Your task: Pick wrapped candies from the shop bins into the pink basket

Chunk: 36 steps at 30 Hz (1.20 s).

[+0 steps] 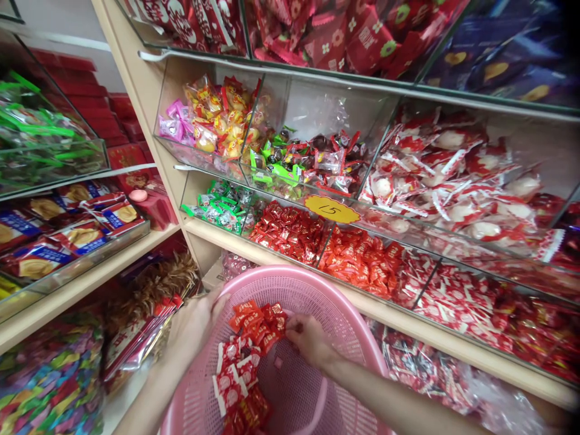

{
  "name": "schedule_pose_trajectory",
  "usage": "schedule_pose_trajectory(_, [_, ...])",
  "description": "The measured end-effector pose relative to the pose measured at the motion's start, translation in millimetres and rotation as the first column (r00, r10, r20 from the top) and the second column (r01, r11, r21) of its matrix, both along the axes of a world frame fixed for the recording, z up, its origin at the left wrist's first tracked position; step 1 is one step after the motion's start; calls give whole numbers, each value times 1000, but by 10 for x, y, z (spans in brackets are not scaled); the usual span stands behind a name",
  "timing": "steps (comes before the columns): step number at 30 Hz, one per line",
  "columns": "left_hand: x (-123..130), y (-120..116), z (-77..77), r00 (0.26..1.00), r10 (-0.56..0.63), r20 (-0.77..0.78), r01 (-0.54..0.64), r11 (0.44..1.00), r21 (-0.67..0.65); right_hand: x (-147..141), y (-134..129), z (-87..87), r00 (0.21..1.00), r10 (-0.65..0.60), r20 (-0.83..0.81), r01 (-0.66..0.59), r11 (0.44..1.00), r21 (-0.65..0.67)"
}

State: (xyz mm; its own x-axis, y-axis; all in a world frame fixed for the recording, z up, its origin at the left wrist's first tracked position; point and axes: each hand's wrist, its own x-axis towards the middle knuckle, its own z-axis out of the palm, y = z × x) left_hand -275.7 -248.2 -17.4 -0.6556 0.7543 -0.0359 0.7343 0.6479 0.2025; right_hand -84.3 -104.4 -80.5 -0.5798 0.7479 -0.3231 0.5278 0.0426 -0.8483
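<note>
A pink mesh basket [348, 308] is at the bottom centre. Inside it lie orange-red wrapped candies [258, 320], red-and-white packets [231, 386] and darker red packets [247, 414]. My left hand [199, 317] is closed on the basket's left rim. Over the inside of the basket, my right hand [306, 338] has its fingers curled together at the right edge of the orange-red candies; whether it pinches one is too small to tell.
Behind the basket, glass-fronted shelves hold red candies [290, 232], orange candies [362, 257] and white-and-red ones [453, 175]. A yellow tag [333, 209] reads 15. Biscuit packets [77, 232] fill a left shelf, above a bag of colourful pieces [49, 374].
</note>
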Motion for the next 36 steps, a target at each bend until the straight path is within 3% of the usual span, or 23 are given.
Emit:
schedule_pose_trajectory(2, [-6,4,-6,1000,-4,17,4,1000,9,0,10,131,992,112,53,-121,960,253])
schedule_pose_trajectory(4, [-11,8,-12,1000,-2,22,2,1000,10,-54,88,348,977,202,64,-209,877,432])
schedule_pose_trajectory(8, [-17,15,-26,1000,2,5,-2,1000,-8,-369,497,872,937,350,-8,-257,704,662])
schedule_pose_trajectory(11, [-18,17,-40,1000,-2,4,2,1000,-2,-683,887,1119,933,340,123,-317,606,729])
schedule_pose_trajectory(15, [-15,14,-50,1000,-13,-10,13,1000,0,-1013,1177,1140,918,181,352,-375,681,628])
schedule_pose_trajectory(18, [-14,15,-48,1000,-7,-15,7,1000,-1,-1155,1192,1034,920,88,381,-319,731,603])
schedule_pose_trajectory(23, [-16,24,-47,1000,-6,9,6,1000,5,-1199,1151,952,936,39,349,-257,753,605])
schedule_pose_trajectory(29, [-33,25,-48,1000,-4,30,4,1000,-5,-872,1074,1119,993,50,109,-110,736,668])
schedule_pose_trajectory(31, [-41,24,-59,999,-4,40,4,1000,2,-704,975,1128,992,112,-53,-58,801,596])
schedule_pose_trajectory(34, [-49,25,-84,999,-5,41,5,1000,21,-487,784,1069,910,155,-384,-29,949,315])
schedule_pose_trajectory(36, [-48,29,-90,999,-10,36,9,1000,26,-392,664,1023,856,133,-499,-54,984,171])
